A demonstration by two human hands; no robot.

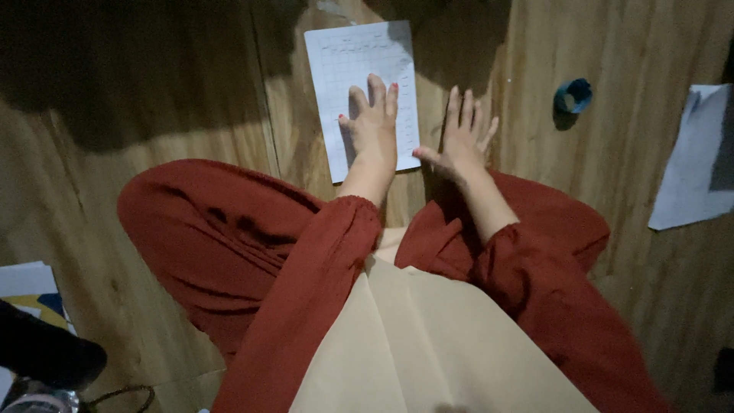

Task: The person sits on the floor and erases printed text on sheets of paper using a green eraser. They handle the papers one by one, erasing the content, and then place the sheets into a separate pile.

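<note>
Head view, looking down at a wooden floor (191,153). Person sits cross-legged, rust-red sleeves and trousers, cream cloth over the lap.

Gridded paper sheet (344,69): white, lies flat on the floor, near the far edge of the visible floor, roughly centre. Long side runs away from the person, slightly skewed. Its far part is in shadow.

Left hand (373,126): palm down, flat on the near half of the sheet. Fingers (376,88) extended and close together, pointing away from the person. Nothing gripped, just pressing on the paper.

Right hand (462,138): palm down, fingers spread, also gripping nothing. It sits just beside the sheet's right edge, thumb at the sheet's near right corner. Can't tell if the thumb actually touches the paper; the rest of the hand is on bare floor.

Other items:
- Small blue roll-like object (573,95), on the floor well to the right of the hands, apart from the sheet.
- Another white paper (692,160) at the right edge of the floor, partly cut off by the frame.
- More papers (23,287) at the near left corner, with a dark object (46,352) over them. Too dim to identify.

Lighting is poor; far left of the floor is in heavy shadow.
</note>
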